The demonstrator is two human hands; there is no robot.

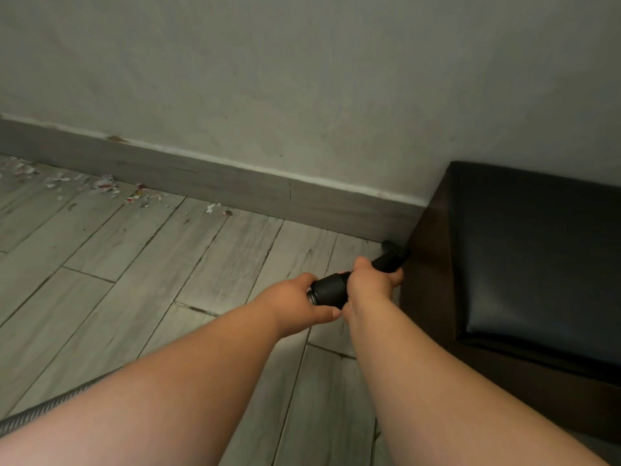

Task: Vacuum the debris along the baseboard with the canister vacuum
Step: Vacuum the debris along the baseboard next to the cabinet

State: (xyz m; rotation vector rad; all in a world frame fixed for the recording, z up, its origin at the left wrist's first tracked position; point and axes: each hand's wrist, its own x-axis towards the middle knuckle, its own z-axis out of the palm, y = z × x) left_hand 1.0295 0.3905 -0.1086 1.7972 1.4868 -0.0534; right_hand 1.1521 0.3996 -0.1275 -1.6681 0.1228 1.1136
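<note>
Both my hands hold a black vacuum nozzle point(331, 289). My left hand point(295, 302) grips its rear end by the metal ring. My right hand point(371, 279) grips it further forward. The nozzle tip point(391, 252) sits on the floor in the corner where the grey baseboard point(235, 183) meets a dark bench. Paper debris point(107, 185), white and red scraps, lies along the baseboard at the left, well away from the tip. A grey ribbed hose point(50, 406) runs out under my left forearm at the lower left.
A dark bench point(537, 264) with a black padded seat stands against the wall at the right. Grey wood-look planks point(151, 264) cover the floor. A few stray scraps point(215, 208) lie nearer the middle of the baseboard.
</note>
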